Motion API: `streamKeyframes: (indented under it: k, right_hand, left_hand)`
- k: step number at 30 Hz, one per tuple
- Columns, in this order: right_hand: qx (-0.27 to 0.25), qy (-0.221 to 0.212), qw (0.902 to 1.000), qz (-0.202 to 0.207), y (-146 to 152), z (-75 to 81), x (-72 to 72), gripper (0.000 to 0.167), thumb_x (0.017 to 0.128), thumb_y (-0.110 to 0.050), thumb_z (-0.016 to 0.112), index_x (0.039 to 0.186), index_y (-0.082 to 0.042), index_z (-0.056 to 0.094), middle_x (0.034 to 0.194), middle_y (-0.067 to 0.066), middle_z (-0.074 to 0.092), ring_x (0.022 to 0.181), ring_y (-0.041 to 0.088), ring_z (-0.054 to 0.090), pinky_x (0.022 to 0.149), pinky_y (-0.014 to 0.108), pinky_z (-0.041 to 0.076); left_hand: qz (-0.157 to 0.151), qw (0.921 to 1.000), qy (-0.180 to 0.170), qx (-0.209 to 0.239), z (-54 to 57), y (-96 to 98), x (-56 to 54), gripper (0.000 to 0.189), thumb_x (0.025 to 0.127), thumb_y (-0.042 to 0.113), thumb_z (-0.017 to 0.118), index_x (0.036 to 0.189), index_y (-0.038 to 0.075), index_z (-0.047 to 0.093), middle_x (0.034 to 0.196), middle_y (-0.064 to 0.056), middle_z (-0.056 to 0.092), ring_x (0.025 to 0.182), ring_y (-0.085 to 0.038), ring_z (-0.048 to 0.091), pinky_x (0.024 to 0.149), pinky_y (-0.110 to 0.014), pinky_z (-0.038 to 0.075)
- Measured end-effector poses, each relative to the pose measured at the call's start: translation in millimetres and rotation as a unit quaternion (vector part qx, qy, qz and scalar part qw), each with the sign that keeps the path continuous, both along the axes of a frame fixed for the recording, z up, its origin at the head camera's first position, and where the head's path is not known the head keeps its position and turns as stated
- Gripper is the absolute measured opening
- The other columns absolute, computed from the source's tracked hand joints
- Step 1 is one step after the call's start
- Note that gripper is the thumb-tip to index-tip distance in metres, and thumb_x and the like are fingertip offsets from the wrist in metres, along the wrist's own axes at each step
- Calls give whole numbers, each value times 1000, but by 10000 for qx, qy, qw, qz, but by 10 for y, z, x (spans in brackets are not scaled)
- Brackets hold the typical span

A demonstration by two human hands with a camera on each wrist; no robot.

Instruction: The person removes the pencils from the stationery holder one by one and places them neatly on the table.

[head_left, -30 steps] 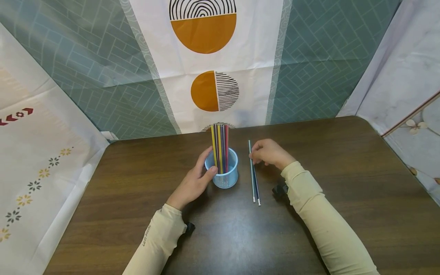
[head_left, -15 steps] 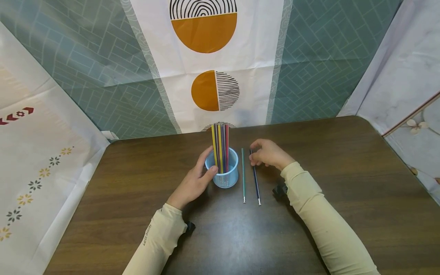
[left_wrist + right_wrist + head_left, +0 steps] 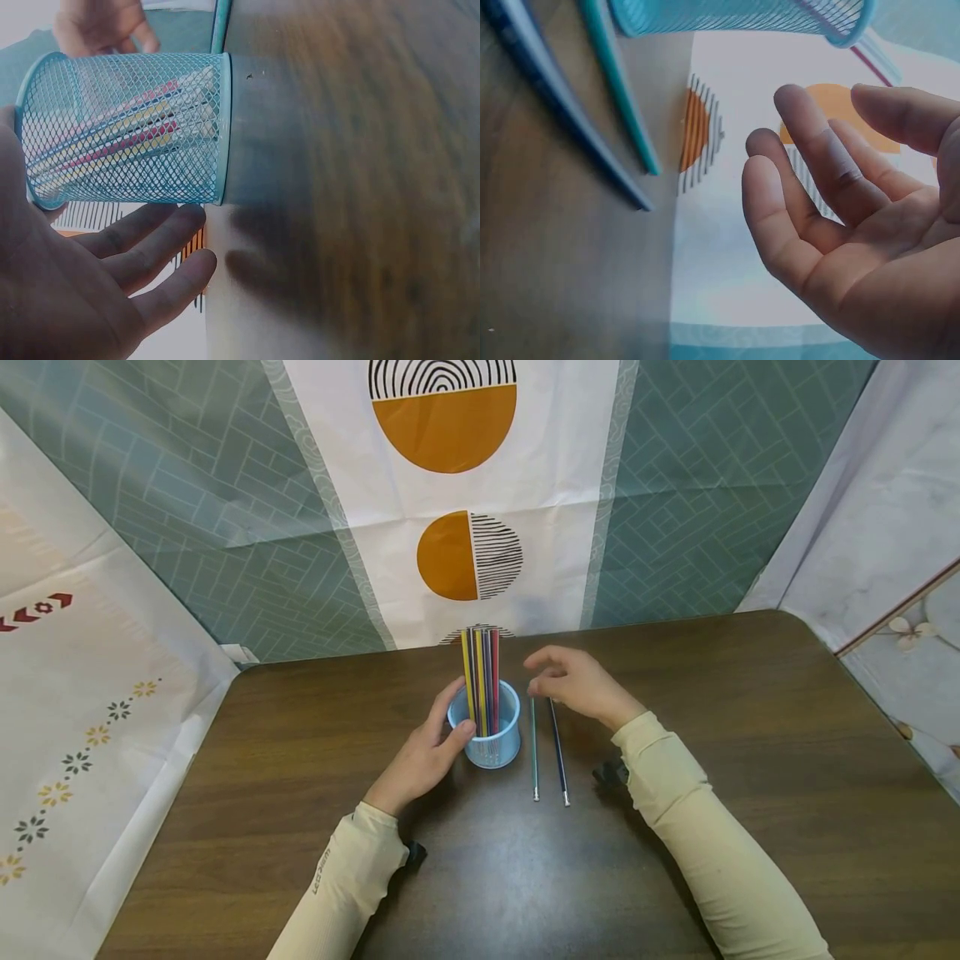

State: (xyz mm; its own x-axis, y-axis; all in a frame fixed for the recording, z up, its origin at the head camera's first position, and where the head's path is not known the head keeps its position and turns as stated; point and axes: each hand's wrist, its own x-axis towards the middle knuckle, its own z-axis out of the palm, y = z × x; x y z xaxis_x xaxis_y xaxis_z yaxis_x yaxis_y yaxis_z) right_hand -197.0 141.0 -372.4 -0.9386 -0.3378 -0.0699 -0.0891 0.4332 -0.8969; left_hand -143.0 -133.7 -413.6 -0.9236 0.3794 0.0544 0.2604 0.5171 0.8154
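A light blue mesh pencil cup [image 3: 501,753] stands upright on the table, with several coloured pencils [image 3: 482,681] leaning together inside it. My left hand [image 3: 416,772] holds the cup from its left side, thumb at the near rim and index finger at the far side. In the left wrist view the other fingers lie along the mesh wall [image 3: 127,131]. To the right of the cup lie a teal pencil [image 3: 534,752] and a dark blue pencil [image 3: 559,756], eraser ends toward me. Over their far ends hovers my right hand [image 3: 581,685], its fingers loosely bent around nothing.
The brown wooden table [image 3: 300,735] extends to both sides. Its back edge meets a hanging cloth [image 3: 660,527] with green panels and orange half-circles. Patterned white cloths [image 3: 90,693] hang at the left and right.
The teal pencil has separated from the dark blue one and moved left, toward the cup. My right hand has shifted left and lifted off the pencils. My left hand stays on the cup.
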Motion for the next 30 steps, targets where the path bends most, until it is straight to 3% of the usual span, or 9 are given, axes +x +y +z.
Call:
streamKeyframes:
  k: [5,13,22,30]
  right_hand:
    - [-158,378,9991,100,-44,94,73,31,98,-17,68,128,-11,65,123,13,64,109,29,60,93,50,51]
    - [-698,903,9934,103,-197,129,153,37,100,-17,65,135,-2,61,130,17,62,115,31,59,99,48,48]
    - [-662,833,9942,-155,-420,40,222,43,102,-24,63,141,-7,56,135,12,60,124,31,56,102,49,46]
    - [-607,705,9925,-792,-553,-34,194,29,103,-26,62,125,-7,66,122,9,66,116,27,61,100,46,48]
  left_hand:
    - [-34,10000,38,68,1,-3,0,64,105,50,49,159,46,15,152,-11,45,136,-32,45,107,-59,35]
    - [0,9999,110,39,0,-2,5,62,105,49,49,157,50,15,150,-12,47,135,-32,46,107,-58,35]
    - [-6,9999,113,29,3,1,5,62,105,49,49,157,51,15,150,-13,47,136,-33,44,107,-59,35]
    - [-11,9999,168,19,-10,5,-6,62,105,49,49,157,51,15,150,-11,47,135,-31,46,107,-58,35]
